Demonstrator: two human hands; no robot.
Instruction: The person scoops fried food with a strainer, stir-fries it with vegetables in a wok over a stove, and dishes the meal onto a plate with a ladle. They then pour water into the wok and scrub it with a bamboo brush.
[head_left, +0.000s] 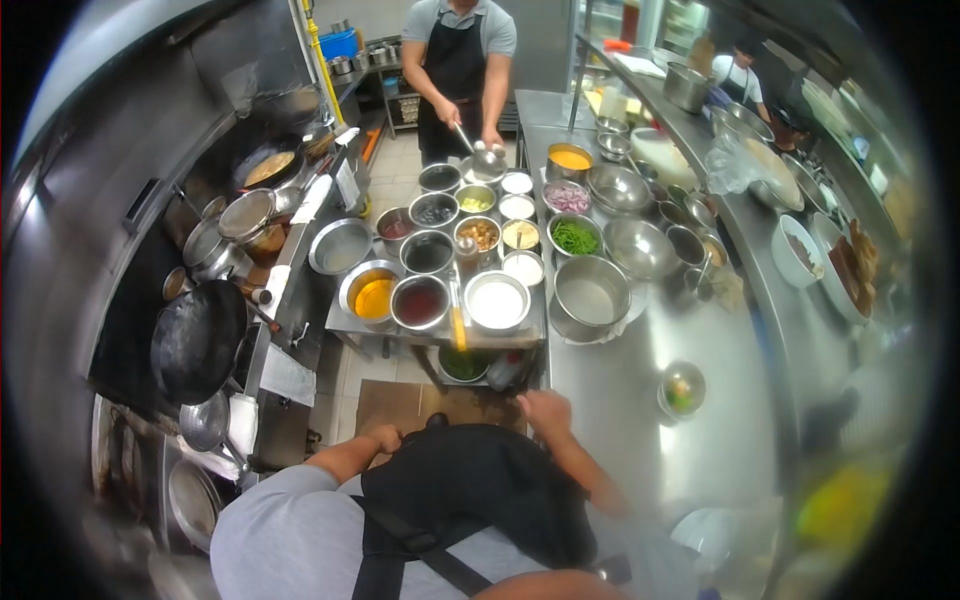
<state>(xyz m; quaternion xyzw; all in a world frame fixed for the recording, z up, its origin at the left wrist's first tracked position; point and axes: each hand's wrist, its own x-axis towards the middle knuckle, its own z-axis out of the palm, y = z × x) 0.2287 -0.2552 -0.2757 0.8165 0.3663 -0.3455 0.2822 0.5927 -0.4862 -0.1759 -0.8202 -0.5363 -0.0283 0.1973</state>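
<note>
Low at the left edge of the black apron (470,480), my left hand (386,438) has its fingers curled, and whatever is inside them is hidden. My right hand (545,408) is closed in a loose fist beside the near left edge of the steel counter (625,430), with nothing seen in it. Ahead of both hands stands a small steel table with pots, among them a pot of dark red liquid (420,302), a pot of white stuff (497,301) and a yellow-handled tool (459,328). On the counter, a small bowl (682,390) holds green and pale pieces.
A wok (200,342) and several pans line the stove on the left. Across the table a co-worker (460,70) holds a ladle (464,138) over a metal bowl. A large empty pot (591,298) and a bowl of chopped greens (575,236) stand at right. Cardboard (375,400) covers the floor.
</note>
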